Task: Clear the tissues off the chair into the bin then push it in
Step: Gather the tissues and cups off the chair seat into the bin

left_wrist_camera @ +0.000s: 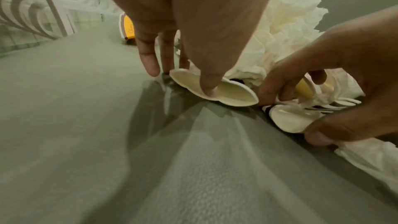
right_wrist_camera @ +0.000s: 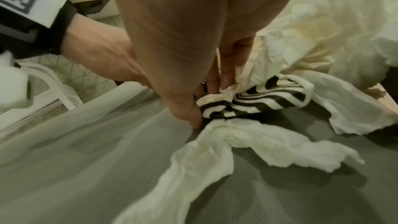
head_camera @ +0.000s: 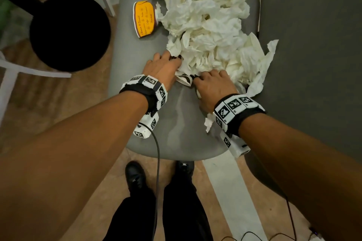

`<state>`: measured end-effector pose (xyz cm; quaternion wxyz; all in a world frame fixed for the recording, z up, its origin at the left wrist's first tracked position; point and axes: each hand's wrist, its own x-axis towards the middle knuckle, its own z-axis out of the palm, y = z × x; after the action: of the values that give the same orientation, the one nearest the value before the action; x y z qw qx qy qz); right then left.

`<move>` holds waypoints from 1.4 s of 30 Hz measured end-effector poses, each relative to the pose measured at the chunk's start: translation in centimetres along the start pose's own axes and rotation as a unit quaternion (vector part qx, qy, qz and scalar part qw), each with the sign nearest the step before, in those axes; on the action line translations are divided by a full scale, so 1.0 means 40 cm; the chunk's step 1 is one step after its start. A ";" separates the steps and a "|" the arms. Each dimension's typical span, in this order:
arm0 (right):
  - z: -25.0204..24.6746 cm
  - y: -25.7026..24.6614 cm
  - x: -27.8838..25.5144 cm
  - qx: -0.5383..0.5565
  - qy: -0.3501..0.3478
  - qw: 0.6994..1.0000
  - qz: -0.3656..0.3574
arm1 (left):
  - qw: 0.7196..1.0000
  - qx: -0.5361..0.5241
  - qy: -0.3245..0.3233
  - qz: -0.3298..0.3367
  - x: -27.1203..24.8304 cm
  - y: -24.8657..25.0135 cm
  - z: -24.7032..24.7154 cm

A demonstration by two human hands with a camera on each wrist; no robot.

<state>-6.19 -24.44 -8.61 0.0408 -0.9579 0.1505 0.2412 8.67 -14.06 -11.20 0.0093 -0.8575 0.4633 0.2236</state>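
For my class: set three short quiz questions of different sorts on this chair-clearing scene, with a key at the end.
1. True or false: the yellow cup lies flattened on the chair seat, left of the tissue pile.
2. Which object lies between the left hand and the right hand?
A. a black-and-white striped paper cup
B. a glass bottle
C. a metal spoon
3. Fill in: the black round bin stands on the floor to the ____ of the chair.

Key: 1 true; 2 A; 3 left.
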 end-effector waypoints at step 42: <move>-0.159 -0.207 -0.046 0.004 -0.041 0.999 0.030 | 0.983 -0.173 0.069 -0.008 -0.382 -0.258 0.001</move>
<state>-2.32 -17.00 -2.10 0.0432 -0.9420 0.1787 0.2807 9.71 3.93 -7.21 -0.1690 -0.8631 0.4105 0.2406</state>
